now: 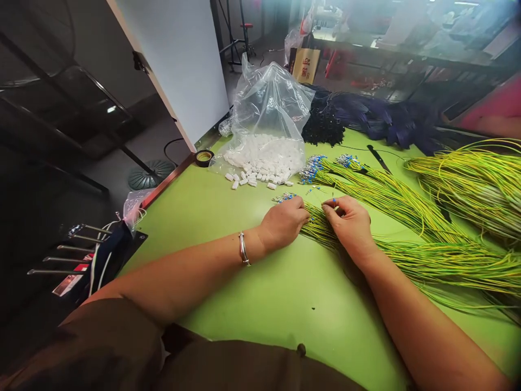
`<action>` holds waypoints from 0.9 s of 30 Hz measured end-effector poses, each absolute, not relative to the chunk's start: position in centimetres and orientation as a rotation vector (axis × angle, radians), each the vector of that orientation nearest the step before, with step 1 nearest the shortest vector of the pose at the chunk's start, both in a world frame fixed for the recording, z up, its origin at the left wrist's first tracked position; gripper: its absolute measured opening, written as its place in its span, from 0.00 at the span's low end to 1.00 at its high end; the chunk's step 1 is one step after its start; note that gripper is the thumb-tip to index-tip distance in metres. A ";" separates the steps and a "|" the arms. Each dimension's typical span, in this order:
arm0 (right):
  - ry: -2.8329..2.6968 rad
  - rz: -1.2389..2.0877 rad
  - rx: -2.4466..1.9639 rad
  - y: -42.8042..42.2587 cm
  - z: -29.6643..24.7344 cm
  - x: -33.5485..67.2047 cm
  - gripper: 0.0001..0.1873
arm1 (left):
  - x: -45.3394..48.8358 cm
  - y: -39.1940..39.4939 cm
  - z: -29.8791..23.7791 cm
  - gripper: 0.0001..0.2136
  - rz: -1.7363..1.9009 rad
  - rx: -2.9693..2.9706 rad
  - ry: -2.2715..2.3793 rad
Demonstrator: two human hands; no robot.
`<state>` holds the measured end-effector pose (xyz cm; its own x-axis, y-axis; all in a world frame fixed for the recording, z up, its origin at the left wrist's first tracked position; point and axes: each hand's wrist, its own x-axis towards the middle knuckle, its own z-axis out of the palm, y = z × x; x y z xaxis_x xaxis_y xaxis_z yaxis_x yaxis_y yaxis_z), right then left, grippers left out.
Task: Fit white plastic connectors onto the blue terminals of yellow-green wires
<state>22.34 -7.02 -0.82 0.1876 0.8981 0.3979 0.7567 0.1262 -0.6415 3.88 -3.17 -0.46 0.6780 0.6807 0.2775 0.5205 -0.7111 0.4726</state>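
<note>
On the green table, my left hand is curled over the blue-tipped ends of a bundle of yellow-green wires. A silver bracelet sits on that wrist. My right hand rests on the same bundle just to the right, its fingertips pinching a blue-tipped wire end. Both hands lie close together at the bundle's near end. A few loose wire ends lie just beyond my left hand.
A clear plastic bag spills small white connectors behind the hands. More yellow-green wire bundles lie to the right, dark wires at the back. A tape roll sits at the left edge, a rack of metal rods lower left.
</note>
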 end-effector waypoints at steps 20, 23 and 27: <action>-2.158 0.334 -1.465 -7.3 0.0 22.9 0.07 | 4.2 -4.1 -0.5 0.11 0.546 2.753 1.047; -2.211 0.286 -1.540 -7.2 0.1 23.1 0.07 | 4.2 -4.0 -0.6 0.10 0.567 2.749 1.045; -2.165 0.226 -1.609 -7.1 -0.3 22.9 0.07 | 4.0 -3.7 -0.9 0.09 0.660 2.673 0.956</action>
<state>22.90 -7.10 -0.27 -0.2334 0.9418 0.2420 0.8717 0.3129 -0.3771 3.97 -3.67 -0.87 0.6864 0.6450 0.3359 0.5428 -0.7618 0.3535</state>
